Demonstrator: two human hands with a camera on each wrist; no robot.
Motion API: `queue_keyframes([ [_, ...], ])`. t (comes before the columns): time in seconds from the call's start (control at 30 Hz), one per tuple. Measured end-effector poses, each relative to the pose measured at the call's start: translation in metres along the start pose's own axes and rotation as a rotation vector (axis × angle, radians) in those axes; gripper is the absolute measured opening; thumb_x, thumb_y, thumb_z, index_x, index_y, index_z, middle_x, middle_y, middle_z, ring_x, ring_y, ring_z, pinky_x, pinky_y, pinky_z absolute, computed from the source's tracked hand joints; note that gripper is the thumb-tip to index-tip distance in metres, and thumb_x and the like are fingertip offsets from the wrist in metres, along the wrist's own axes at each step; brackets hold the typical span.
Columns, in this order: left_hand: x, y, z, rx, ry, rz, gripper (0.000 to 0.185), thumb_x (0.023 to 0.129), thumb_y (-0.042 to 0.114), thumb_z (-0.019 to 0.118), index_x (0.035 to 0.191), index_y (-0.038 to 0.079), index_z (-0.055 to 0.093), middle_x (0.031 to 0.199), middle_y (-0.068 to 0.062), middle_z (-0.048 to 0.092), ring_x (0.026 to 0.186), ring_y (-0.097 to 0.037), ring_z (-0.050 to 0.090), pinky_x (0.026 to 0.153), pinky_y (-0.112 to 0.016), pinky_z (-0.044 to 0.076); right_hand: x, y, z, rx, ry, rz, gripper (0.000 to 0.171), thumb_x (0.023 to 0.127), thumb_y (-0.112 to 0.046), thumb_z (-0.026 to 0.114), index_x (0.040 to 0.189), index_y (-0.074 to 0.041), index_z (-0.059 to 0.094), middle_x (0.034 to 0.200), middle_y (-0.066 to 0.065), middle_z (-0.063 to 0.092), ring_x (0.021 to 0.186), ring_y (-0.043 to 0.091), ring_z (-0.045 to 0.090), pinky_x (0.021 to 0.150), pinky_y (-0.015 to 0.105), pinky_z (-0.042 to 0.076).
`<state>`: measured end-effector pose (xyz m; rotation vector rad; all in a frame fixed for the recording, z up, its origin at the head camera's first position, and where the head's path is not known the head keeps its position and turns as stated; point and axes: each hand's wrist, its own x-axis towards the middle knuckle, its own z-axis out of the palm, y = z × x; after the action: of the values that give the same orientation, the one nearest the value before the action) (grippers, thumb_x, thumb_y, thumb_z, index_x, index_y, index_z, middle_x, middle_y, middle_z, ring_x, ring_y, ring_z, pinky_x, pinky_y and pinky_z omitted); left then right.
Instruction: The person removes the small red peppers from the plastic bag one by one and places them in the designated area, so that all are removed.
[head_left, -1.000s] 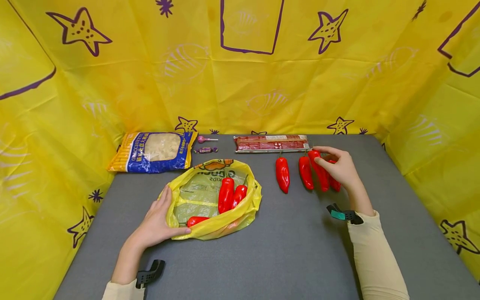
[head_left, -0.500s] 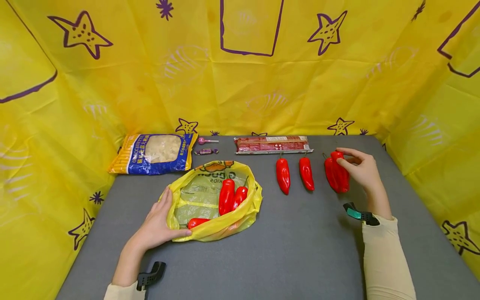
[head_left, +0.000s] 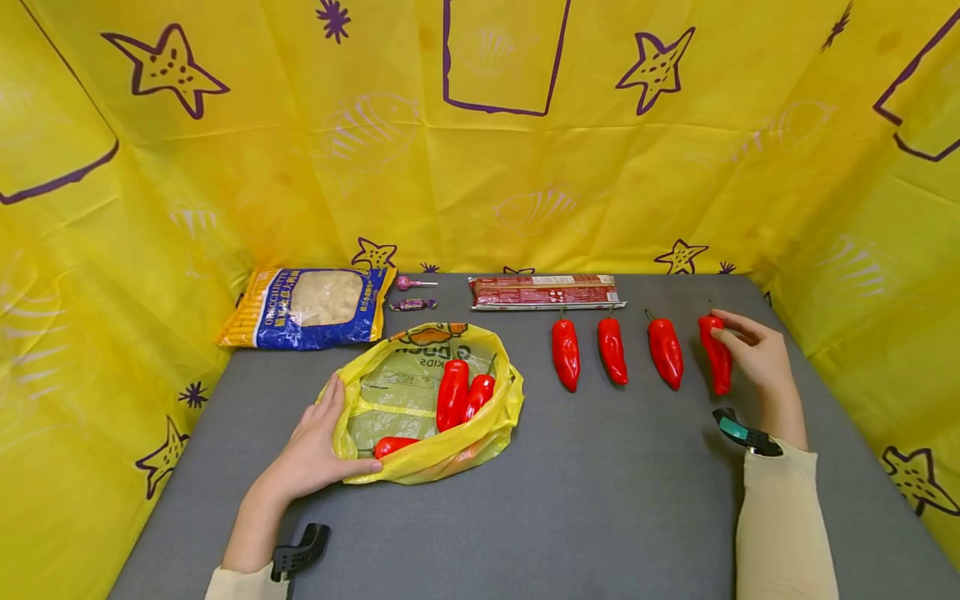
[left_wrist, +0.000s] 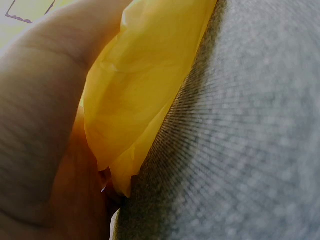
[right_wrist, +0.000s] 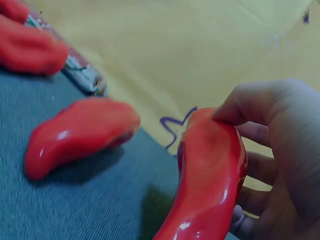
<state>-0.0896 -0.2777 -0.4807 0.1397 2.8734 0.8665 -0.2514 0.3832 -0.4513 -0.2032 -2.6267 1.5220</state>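
My right hand [head_left: 756,354] grips a red pepper [head_left: 717,353] [right_wrist: 210,180] at the right end of a row on the grey table [head_left: 585,500]. Three more red peppers lie in that row: one [head_left: 665,352] [right_wrist: 80,135] just left of it, then another [head_left: 612,348] and a third [head_left: 566,352]. My left hand [head_left: 318,450] [left_wrist: 45,125] holds the near left rim of a yellow plastic bag [head_left: 420,400] [left_wrist: 135,100], thumb along its edge. Inside the bag lie two red peppers [head_left: 461,390] side by side and a third [head_left: 393,444] near my thumb.
At the back of the table lie a blue and yellow snack bag [head_left: 311,304], a lollipop [head_left: 411,283], a wrapped sweet [head_left: 411,303] and a long red packet [head_left: 546,291]. Yellow star-printed sheeting [head_left: 480,133] walls in the back and both sides.
My right hand has carried a pepper rightwards from the cluster, leaving another pepper lying separately in the row. The left hand and the bag have stayed put.
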Motion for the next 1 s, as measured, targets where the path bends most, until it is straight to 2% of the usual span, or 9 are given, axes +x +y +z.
queue_keyframes([
  [0.13, 0.0, 0.0, 0.0, -0.001, 0.0, 0.0, 0.149, 0.073, 0.072, 0.087, 0.169, 0.003, -0.004, 0.177, -0.022, -0.005, 0.152, -0.058, 0.017, 0.116, -0.081, 0.022, 0.005, 0.012, 0.003, -0.006, -0.011, 0.001, 0.051, 0.105, -0.037, 0.067, 0.15, -0.015, 0.062, 0.107, -0.034, 0.059, 0.1, -0.004, 0.053, 0.076, 0.007, 0.047],
  [0.3, -0.001, 0.001, 0.0, -0.004, -0.001, 0.0, 0.15, 0.073, 0.072, 0.087, 0.169, 0.004, -0.005, 0.177, -0.022, -0.005, 0.152, -0.06, 0.016, 0.116, -0.081, 0.022, 0.01, 0.02, 0.007, -0.027, -0.005, -0.006, 0.056, 0.105, -0.039, 0.065, 0.152, -0.008, 0.059, 0.112, -0.032, 0.061, 0.1, -0.008, 0.052, 0.078, 0.006, 0.046],
  [0.4, -0.002, 0.001, 0.0, -0.009, -0.001, -0.003, 0.149, 0.073, 0.071, 0.087, 0.169, 0.004, -0.005, 0.177, -0.022, -0.005, 0.153, -0.062, 0.014, 0.116, -0.082, 0.02, 0.013, 0.024, 0.01, -0.026, 0.012, 0.022, 0.059, 0.106, -0.043, 0.063, 0.154, -0.01, 0.056, 0.128, -0.017, 0.064, 0.104, -0.007, 0.051, 0.079, 0.004, 0.045],
  [0.5, -0.002, 0.001, 0.0, -0.014, -0.003, -0.005, 0.149, 0.073, 0.071, 0.087, 0.169, 0.004, -0.005, 0.177, -0.022, -0.005, 0.152, -0.064, 0.012, 0.116, -0.082, 0.018, 0.015, 0.029, 0.012, -0.013, 0.05, 0.033, 0.061, 0.106, -0.044, 0.062, 0.155, -0.01, 0.055, 0.135, -0.011, 0.063, 0.106, -0.007, 0.051, 0.081, 0.004, 0.045],
  [0.63, -0.002, 0.0, 0.001, -0.013, -0.001, -0.005, 0.149, 0.073, 0.071, 0.087, 0.169, 0.004, -0.005, 0.177, -0.022, -0.005, 0.153, -0.063, 0.012, 0.116, -0.082, 0.018, 0.016, 0.034, 0.015, -0.042, 0.115, 0.051, 0.062, 0.105, -0.049, 0.06, 0.154, -0.012, 0.057, 0.148, 0.001, 0.063, 0.124, 0.009, 0.057, 0.092, 0.008, 0.043],
  [0.73, -0.001, -0.001, 0.0, -0.014, 0.0, -0.003, 0.149, 0.073, 0.07, 0.087, 0.169, 0.004, -0.005, 0.177, -0.022, -0.005, 0.153, -0.063, 0.012, 0.116, -0.082, 0.017, 0.017, 0.036, 0.016, -0.065, 0.15, 0.075, 0.062, 0.105, -0.053, 0.058, 0.153, -0.015, 0.058, 0.157, 0.013, 0.055, 0.137, 0.021, 0.052, 0.104, 0.016, 0.042],
  [0.83, 0.0, -0.001, 0.0, -0.015, -0.001, 0.0, 0.149, 0.073, 0.07, 0.088, 0.169, 0.004, -0.006, 0.177, -0.022, -0.005, 0.153, -0.063, 0.012, 0.116, -0.082, 0.018, 0.017, 0.037, 0.016, -0.05, 0.168, 0.078, 0.062, 0.105, -0.052, 0.059, 0.153, -0.014, 0.058, 0.148, -0.002, 0.063, 0.131, 0.012, 0.054, 0.106, 0.017, 0.041],
  [0.93, 0.0, -0.001, 0.0, -0.016, -0.003, 0.0, 0.149, 0.073, 0.07, 0.088, 0.169, 0.005, -0.006, 0.177, -0.021, -0.006, 0.153, -0.062, 0.014, 0.116, -0.082, 0.019, 0.016, 0.038, 0.015, -0.031, 0.163, 0.069, 0.064, 0.104, -0.051, 0.062, 0.153, -0.011, 0.058, 0.132, -0.018, 0.065, 0.114, -0.003, 0.055, 0.096, 0.01, 0.042],
  [1.0, 0.0, -0.001, 0.0, -0.015, -0.004, -0.002, 0.149, 0.073, 0.07, 0.087, 0.169, 0.005, -0.006, 0.177, -0.021, -0.006, 0.153, -0.061, 0.014, 0.116, -0.082, 0.019, 0.015, 0.038, 0.014, -0.018, 0.148, 0.058, 0.065, 0.102, -0.049, 0.066, 0.154, -0.01, 0.057, 0.122, -0.023, 0.063, 0.103, -0.009, 0.054, 0.085, 0.008, 0.045],
])
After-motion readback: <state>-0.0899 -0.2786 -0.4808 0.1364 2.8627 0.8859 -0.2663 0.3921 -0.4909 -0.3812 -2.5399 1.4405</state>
